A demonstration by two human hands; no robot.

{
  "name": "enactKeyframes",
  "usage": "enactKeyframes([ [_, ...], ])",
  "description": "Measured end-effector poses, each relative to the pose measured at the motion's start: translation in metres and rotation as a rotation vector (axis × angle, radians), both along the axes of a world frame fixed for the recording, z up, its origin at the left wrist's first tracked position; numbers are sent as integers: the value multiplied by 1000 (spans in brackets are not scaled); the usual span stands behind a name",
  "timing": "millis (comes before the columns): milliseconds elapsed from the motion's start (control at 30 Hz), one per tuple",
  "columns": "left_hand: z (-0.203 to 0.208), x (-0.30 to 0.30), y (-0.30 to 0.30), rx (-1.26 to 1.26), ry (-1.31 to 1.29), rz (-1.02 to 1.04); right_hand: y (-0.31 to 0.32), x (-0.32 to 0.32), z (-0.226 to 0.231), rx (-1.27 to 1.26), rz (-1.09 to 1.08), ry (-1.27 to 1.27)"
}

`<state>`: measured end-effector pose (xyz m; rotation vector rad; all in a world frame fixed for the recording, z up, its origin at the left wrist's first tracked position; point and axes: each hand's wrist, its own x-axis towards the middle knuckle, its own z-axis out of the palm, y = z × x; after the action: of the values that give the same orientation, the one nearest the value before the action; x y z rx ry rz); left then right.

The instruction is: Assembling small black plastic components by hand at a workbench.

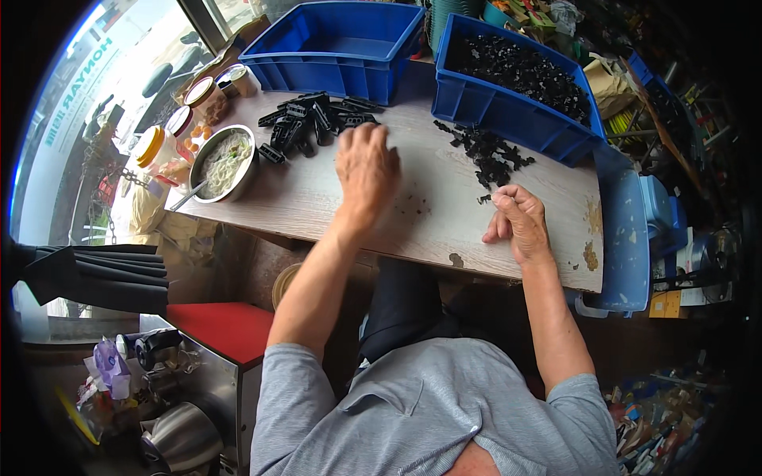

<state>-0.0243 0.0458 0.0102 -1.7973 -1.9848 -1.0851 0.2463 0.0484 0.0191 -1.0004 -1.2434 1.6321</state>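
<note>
My left hand [366,168] reaches over the wooden table [317,198], fingers spread and curled down at the near edge of a heap of long black plastic parts [313,120]; whether a part is under the fingers is hidden. My right hand [517,222] rests near the table's front edge, fingers curled, just below a pile of small black plastic pieces [490,155]. One tiny black piece [483,198] lies by its fingertips. Nothing shows in its grasp.
An empty blue bin [337,44] stands at the back; a second blue bin [512,83] to its right holds several black parts. A metal bowl of noodles [225,163] and lidded jars [202,95] sit at the table's left. A red-topped stool [222,327] is lower left.
</note>
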Motion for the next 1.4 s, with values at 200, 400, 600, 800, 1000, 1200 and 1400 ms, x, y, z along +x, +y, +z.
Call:
enactKeyframes([
  [200, -17, -55, 23, -22, 244, 52, -1, -2, 2, -30, -19, 26],
  [400, -13, -58, 33, -104, 212, 8, 0, 0, 0, -22, -12, -7],
  [600, -14, -52, 32, -75, 225, -85, -1, -2, 1, -30, -25, -19],
  [800, -12, -44, 29, -70, 184, -170, -2, -3, 3, -36, -41, -40],
  [1000, -17, -47, 31, -62, 140, -121, -3, -5, 3, -27, -57, -13],
  [1200, -12, -26, 11, 47, -321, -239, -3, -4, 1, -18, -73, -1],
  [1400, -9, -3, -10, 53, -484, -331, -5, -7, 3, -19, -100, 22],
])
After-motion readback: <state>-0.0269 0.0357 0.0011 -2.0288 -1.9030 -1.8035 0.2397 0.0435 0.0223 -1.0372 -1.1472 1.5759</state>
